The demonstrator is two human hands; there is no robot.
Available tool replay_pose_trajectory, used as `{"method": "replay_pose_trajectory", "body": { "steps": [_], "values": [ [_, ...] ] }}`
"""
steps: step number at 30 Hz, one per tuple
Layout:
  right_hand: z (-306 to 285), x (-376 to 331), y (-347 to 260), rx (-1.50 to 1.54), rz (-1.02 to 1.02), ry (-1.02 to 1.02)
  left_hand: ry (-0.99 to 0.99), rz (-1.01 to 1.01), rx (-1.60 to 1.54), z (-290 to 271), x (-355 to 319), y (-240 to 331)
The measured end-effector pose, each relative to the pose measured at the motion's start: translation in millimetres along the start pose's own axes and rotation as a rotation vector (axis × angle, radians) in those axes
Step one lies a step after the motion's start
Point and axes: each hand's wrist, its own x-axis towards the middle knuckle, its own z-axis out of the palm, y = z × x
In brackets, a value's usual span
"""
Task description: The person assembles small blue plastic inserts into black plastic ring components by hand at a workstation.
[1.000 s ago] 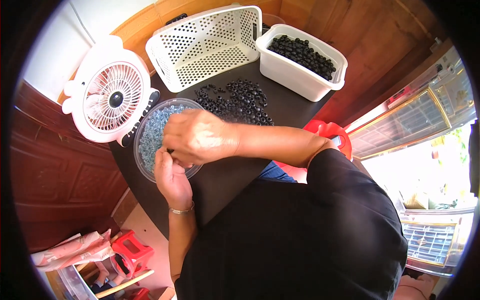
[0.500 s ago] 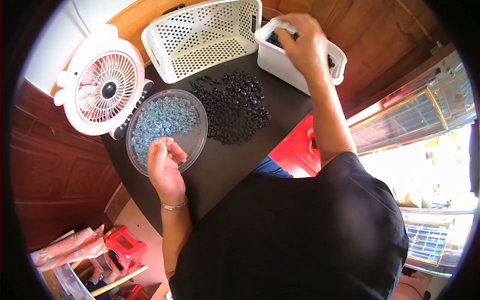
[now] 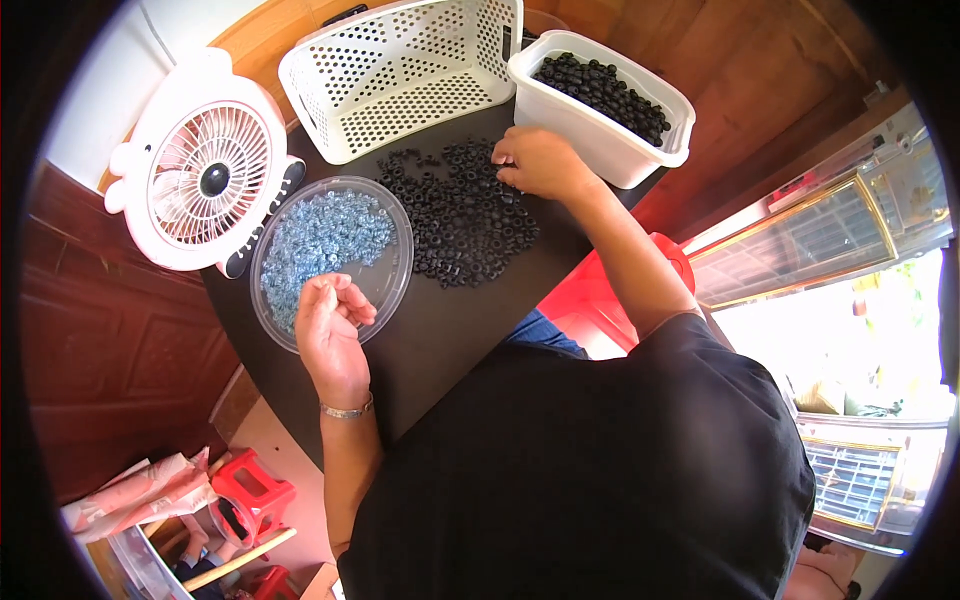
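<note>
My left hand (image 3: 336, 335) is raised over the near edge of a round clear tub (image 3: 404, 272). Its thumb and forefinger are pinched together, and whatever is between them is too small to make out. Small translucent blue ring-like pieces (image 3: 330, 232) cover much of the tub's bottom. My right hand (image 3: 545, 165) is down at the right edge of a spread pile of small black round pieces (image 3: 465, 225), some with holes. Its fingers are curled together at the pile; anything in them is hidden. More black round pieces (image 3: 605, 95) lie in a white bin (image 3: 590, 145) just beyond that hand.
A white perforated basket (image 3: 420, 110) lies tilted at the back of the dark table (image 3: 430, 345). A pink animal-shaped fan (image 3: 205, 170) stands at the left. A red stool (image 3: 590, 300) is right of the table; another red stool (image 3: 255, 490) is at lower left.
My right hand has come down from above the white bin to the edge of the black pile, uncovering the bin's contents. My left hand has stayed nearly still.
</note>
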Motion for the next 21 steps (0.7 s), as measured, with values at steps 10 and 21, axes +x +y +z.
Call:
{"method": "replay_pose_trajectory", "body": {
  "steps": [10, 21],
  "values": [
    [-11, 9, -36, 0.226, -0.047, 0.061, -0.008, -0.041, 0.030, -3, 0, -1],
    [-9, 13, -161, 0.722, -0.581, 0.165, -0.096, -0.088, -0.091, 9, -2, -1]
  ]
}}
